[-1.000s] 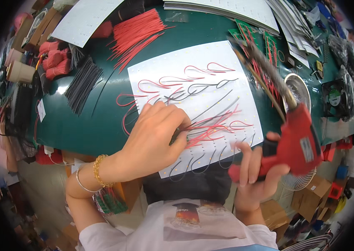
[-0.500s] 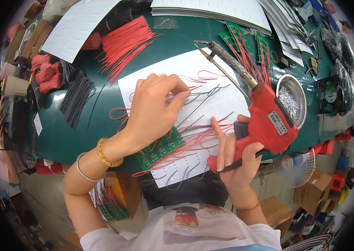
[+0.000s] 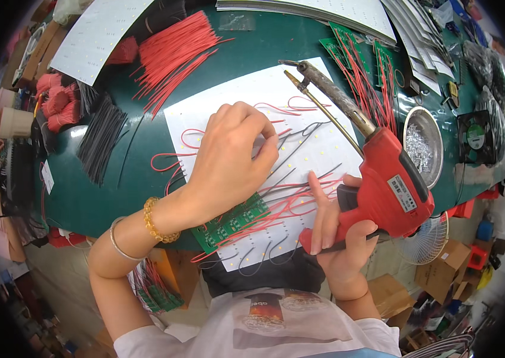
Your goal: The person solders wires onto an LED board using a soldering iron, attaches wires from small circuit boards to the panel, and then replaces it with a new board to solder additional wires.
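A left hand [image 3: 228,161] presses flat on a white LED panel [image 3: 264,161] lying on a green desk [image 3: 145,173], fingers [image 3: 264,143] narrowly curled over red and black wires [image 3: 300,191]. The right hand [image 3: 339,238], fingers wrapped round its grip, holds a red soldering gun [image 3: 392,185] over the panel's right edge. A small green circuit board [image 3: 231,222] sits at the panel's near edge.

A white rectangular label [image 3: 403,192] sits on the red soldering gun's side. Brown cardboard boxes [image 3: 443,275] stand on the floor at lower right.
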`<state>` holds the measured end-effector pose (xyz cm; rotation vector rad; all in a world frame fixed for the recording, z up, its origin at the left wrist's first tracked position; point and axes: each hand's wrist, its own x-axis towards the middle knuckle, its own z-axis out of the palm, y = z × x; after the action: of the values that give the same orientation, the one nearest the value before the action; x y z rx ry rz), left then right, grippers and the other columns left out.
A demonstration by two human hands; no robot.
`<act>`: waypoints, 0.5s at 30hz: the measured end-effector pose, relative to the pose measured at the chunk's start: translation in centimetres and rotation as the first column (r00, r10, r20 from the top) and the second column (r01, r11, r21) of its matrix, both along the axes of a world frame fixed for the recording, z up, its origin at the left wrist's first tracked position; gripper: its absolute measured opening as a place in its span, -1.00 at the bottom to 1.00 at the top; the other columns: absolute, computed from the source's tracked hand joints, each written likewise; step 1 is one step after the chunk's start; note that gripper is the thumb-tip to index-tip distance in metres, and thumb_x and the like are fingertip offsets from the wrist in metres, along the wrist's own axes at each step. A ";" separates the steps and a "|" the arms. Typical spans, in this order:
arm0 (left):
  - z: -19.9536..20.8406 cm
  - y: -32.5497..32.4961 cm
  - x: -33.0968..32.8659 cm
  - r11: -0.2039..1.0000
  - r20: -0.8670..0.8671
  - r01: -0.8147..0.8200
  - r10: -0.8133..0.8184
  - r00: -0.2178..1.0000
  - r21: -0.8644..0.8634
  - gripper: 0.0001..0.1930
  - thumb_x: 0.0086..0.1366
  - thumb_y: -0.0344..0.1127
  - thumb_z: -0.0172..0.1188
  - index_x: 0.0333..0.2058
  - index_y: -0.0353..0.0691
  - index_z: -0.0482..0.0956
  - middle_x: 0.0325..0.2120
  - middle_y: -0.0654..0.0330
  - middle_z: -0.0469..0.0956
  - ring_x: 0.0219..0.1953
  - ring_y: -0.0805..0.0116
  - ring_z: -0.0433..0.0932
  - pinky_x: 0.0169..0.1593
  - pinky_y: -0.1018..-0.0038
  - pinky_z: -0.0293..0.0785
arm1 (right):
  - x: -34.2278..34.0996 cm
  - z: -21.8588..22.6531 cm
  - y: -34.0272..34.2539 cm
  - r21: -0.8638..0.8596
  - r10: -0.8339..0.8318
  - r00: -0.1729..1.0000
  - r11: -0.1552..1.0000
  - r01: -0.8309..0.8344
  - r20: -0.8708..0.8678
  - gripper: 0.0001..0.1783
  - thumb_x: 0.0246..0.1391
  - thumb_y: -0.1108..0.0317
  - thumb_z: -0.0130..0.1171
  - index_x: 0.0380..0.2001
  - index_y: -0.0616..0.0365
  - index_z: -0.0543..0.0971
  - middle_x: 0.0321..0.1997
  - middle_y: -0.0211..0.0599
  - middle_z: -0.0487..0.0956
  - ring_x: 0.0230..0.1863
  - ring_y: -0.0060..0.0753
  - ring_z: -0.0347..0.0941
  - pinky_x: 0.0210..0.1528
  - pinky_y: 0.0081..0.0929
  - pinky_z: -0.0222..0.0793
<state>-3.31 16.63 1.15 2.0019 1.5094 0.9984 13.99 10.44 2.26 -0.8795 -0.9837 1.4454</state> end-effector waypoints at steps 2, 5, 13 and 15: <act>-0.2 0.1 -0.1 1.000 -0.034 -0.007 0.007 0.999 -0.002 -0.96 0.03 -0.49 0.12 -0.52 -0.33 0.45 -0.51 0.14 0.39 -0.40 0.28 0.36 -0.33 0.44 0.32 | 0.3 0.1 -0.3 0.007 0.002 1.000 1.000 -0.002 0.029 -0.25 0.06 -0.22 -0.14 0.01 0.28 0.15 -0.85 -0.57 0.11 -0.85 -0.64 0.12 0.28 0.08 -0.11; -0.2 0.4 -0.2 0.999 -0.041 0.000 -0.002 0.999 -0.042 -0.96 0.00 -0.51 0.11 -0.55 -0.33 0.43 -0.52 0.15 0.39 -0.40 0.26 0.36 -0.33 0.43 0.33 | 1.3 1.1 -1.8 -0.022 0.051 0.996 0.998 -0.053 -0.070 -0.32 0.12 0.04 -0.01 0.09 0.31 0.04 -0.75 -0.43 0.30 -0.70 -0.50 0.29 0.16 0.06 0.11; -0.1 0.4 -0.3 1.000 -0.063 -0.003 0.002 0.998 -0.012 -0.94 -0.04 -0.52 0.11 -0.57 -0.32 0.40 -0.54 0.15 0.37 -0.42 0.24 0.34 -0.33 0.41 0.30 | 4.6 1.6 -5.4 -0.045 -0.156 0.883 0.980 0.196 0.443 -0.03 -0.23 -0.35 0.13 -0.03 0.38 0.27 -0.82 -0.44 0.31 -0.84 -0.59 0.20 -0.74 -0.64 0.14; -0.4 0.4 -0.2 1.000 -0.050 -0.001 0.001 0.999 -0.004 -0.94 -0.04 -0.53 0.12 -0.58 -0.31 0.40 -0.54 0.15 0.37 -0.43 0.24 0.33 -0.33 0.41 0.29 | 5.1 0.3 -6.0 -0.023 -0.172 0.865 0.978 0.207 0.472 -0.04 -0.26 -0.31 0.19 -0.07 0.40 0.29 -0.81 -0.45 0.31 -0.84 -0.60 0.18 -0.74 -0.66 0.09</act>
<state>-3.54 17.06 0.71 2.0375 1.5375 0.9515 19.06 4.46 2.57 -1.3844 -1.1644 1.1243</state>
